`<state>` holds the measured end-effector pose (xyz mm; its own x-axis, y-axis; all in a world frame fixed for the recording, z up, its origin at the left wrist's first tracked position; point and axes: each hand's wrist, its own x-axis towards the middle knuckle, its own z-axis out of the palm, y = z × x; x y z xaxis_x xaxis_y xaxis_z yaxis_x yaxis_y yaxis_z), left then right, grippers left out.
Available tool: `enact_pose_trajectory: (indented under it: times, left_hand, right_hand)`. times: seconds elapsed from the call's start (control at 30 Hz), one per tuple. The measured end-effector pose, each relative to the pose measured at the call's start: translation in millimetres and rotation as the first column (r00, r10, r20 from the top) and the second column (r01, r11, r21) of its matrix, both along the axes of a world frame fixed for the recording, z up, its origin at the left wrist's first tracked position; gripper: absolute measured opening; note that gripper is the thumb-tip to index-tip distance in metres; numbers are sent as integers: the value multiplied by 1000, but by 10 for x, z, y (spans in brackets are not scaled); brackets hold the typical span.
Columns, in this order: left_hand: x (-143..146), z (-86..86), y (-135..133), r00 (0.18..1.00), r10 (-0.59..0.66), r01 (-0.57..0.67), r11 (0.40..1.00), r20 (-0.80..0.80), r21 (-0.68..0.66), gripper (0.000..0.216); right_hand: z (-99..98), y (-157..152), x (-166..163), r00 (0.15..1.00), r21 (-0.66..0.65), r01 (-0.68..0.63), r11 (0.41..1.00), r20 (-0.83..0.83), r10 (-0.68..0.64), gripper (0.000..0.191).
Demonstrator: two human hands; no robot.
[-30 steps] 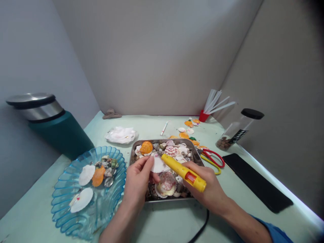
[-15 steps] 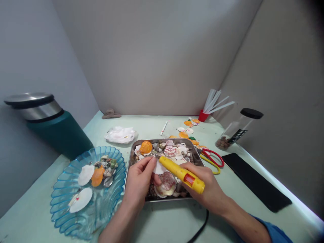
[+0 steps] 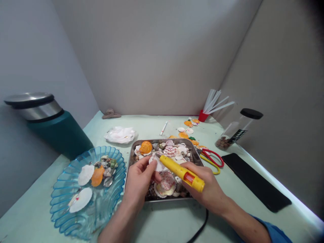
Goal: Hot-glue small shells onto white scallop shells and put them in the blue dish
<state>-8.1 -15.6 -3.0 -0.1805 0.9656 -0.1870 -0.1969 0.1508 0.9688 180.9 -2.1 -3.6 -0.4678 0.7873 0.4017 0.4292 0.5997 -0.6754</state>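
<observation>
My left hand [image 3: 142, 175] pinches a white seashell [image 3: 160, 166] between thumb and fingers, over the metal tray [image 3: 134, 145]. My right hand [image 3: 205, 184] is wrapped round a yellow, pen-shaped glue gun [image 3: 177, 169] with a red window on its side. The dark tip of the glue gun points left and is at the shell; whether it touches I cannot tell. Many mixed shells fill the tray, among them an orange scallop shell [image 3: 146, 147] and a large reddish one [image 3: 167, 182] below my hands.
A blue fluted plate [image 3: 58, 202] with shells lies at the left, before a teal bottle [image 3: 60, 130]. Scissors [image 3: 214, 158], a black strip [image 3: 255, 182], a jar [image 3: 235, 133] and a red cup [image 3: 203, 116] of white sticks are at the right. A black cord [image 3: 202, 227] runs in front.
The white shell in my left hand has been turned, and more of its face shows above the thumb. My right hand and the glue gun have hardly moved.
</observation>
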Motion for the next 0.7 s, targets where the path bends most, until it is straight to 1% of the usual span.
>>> enact_pose_trajectory:
  times: [0.17,0.3,0.47,0.5,0.6,0.7]
  left_hand:
    - [10,13,-5,1000,3,-3,1000,-5,-2,40]
    - [12,25,1,1000,-4,4,1000,-12,16,41]
    - [23,41,11,999,27,-28,999,20,28,51]
    - [26,44,11,999,29,-30,999,25,30,49]
    - [31,50,7,999,13,-14,999,35,34,33]
    - [28,38,6,999,19,-20,999,42,25,31]
  right_hand:
    - [-27,12,9,1000,-26,-12,1000,24,12,11]
    - [-5,8,-3,1000,-13,8,1000,11,-8,11]
    - [4,6,-10,1000,2,11,1000,11,-11,12]
    - [-2,7,-6,1000,2,5,1000,18,-5,12]
    - [-18,8,4,1000,-3,0,1000,31,0,13]
    - [-14,6,0,1000,0,5,1000,26,-5,12]
